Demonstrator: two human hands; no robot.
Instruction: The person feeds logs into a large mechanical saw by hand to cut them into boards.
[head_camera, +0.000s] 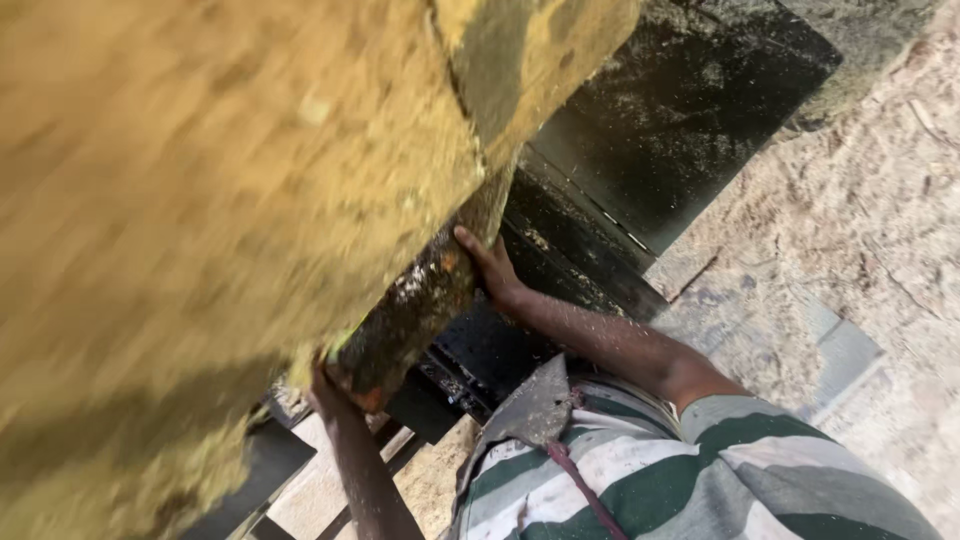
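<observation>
I see a huge yellowish log (200, 200), blurred and close to the camera, filling the upper left. Its dark, bark-covered underside sits over a black machine bed (660, 130) dusted with sawdust. My right hand (490, 268) presses flat, fingers spread, against the log's lower edge. My left hand (325, 388) is tucked under the log's end; I cannot tell whether it is clenched. A green-and-white striped shirt (700, 480) shows at the bottom right, and sawdust-covered floor (850, 250) lies beyond the bed.

A sawmill or timber workshop — a huge rough log (200, 200) on a black steel bed (660, 130) (sawdust everywhere), dusty ground (850, 230).
</observation>
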